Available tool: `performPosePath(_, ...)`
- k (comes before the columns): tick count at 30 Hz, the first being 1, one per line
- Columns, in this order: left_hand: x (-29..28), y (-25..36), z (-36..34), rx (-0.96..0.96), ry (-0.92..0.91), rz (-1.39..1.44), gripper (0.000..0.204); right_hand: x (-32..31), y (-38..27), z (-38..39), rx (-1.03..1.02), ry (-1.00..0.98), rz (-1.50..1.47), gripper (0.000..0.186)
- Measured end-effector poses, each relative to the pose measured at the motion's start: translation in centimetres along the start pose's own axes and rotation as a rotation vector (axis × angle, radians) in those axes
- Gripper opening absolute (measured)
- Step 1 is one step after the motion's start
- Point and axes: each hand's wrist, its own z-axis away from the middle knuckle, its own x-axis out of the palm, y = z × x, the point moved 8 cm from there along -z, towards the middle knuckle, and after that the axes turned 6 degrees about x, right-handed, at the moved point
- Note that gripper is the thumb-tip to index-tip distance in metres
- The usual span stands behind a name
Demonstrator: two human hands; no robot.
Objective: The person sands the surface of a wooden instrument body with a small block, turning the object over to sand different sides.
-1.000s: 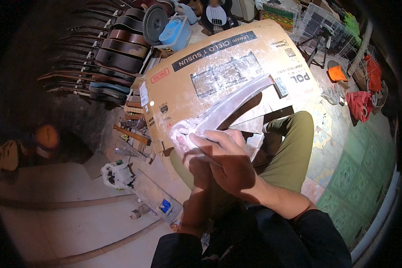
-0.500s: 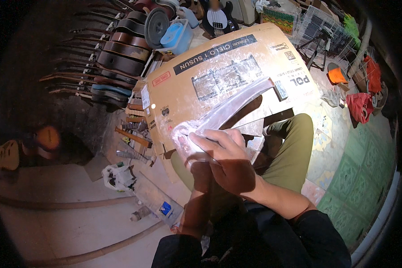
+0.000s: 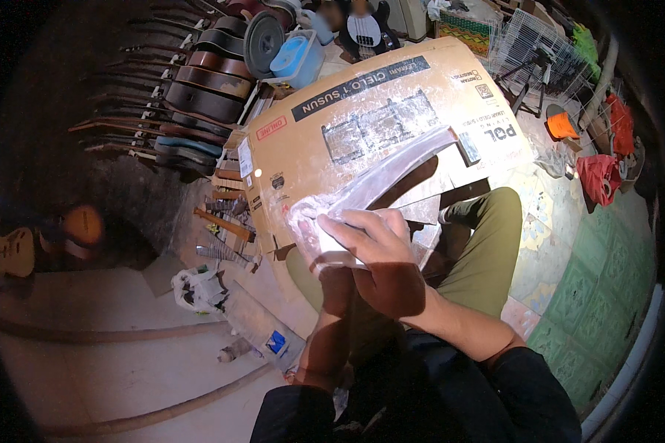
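Observation:
A long, curved, pale piece (image 3: 390, 166), coated in white dust, with a knobbly lower end, slants across the dusty cardboard (image 3: 369, 81), its far end beside a small rectangular block (image 3: 468, 150). My left hand (image 3: 325, 258), whitened with dust and partly shadowed, is closed round the piece's lower end. My right hand (image 3: 377, 258) lies over it, fingers bent and pressed onto that end; whether anything small is under them is hidden. Both hands are above my crossed legs (image 3: 480, 244).
Stacked guitars (image 3: 207, 88), a bin with blue tubs (image 3: 307, 66) and a dark guitar (image 3: 362, 33) lie beyond. Wooden necks (image 3: 225, 229), plastic bags (image 3: 196, 288) and a long board (image 3: 258, 332) are left. A wire cage (image 3: 521, 48), orange container (image 3: 561, 125) and red bag (image 3: 597, 177) are right.
The view has shifted slightly, so the surroundings appear a little to the right. My right fingers have moved slightly on the piece's lower end; both hands stay there.

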Motion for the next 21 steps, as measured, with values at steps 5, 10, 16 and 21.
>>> performPosePath(5, -0.2, 0.3, 0.2, 0.014, -0.007, 0.003, 0.039, -0.1, -0.3, 0.5, -0.025, 0.026, -0.022, 0.056)
performPosePath(10, -0.1, 0.1, 0.4, 0.029, -0.024, -0.007, 0.039, 0.1, 0.2, 0.8, -0.013, 0.021, -0.035, 0.053)
performPosePath(16, -0.1, -0.4, 1.4, 0.041, -0.043, -0.014, 0.04, -0.1, -0.1, -0.2, 0.01, 0.003, -0.017, 0.048)
performPosePath(21, -0.2, -0.5, 1.7, 0.047, -0.055, -0.014, 0.041, -0.3, -0.4, 0.1, 0.002, 0.017, 0.006, 0.048)
